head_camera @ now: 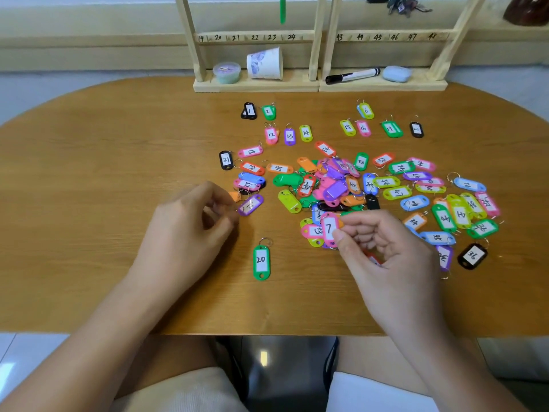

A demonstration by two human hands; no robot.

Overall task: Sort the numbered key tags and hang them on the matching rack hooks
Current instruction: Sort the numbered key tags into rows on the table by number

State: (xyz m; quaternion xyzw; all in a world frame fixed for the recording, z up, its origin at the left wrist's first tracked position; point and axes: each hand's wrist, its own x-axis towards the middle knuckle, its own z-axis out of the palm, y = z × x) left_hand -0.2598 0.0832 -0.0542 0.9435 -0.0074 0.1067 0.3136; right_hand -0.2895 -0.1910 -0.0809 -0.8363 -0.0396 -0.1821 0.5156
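Right hand pinches the pink 7 tag, lengthwise near-to-far, at the pile's near edge, while left hand seems to pinch the purple tag's ring further left, so I'd guess 7 heads far and slightly right, beside the 6 tag.

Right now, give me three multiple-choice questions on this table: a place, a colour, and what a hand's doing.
1. Where does the black marker lie? A on the floor; B on the rack base; C on the person's lap.
2. What colour is the tag 20 nearest the camera? A green; B orange; C pink.
3. What is the right hand doing? A lying flat; B holding the marker; C pinching tag 7.
Answers: B, it rests on the base; A, green shell; C, thumb and finger pinch it.
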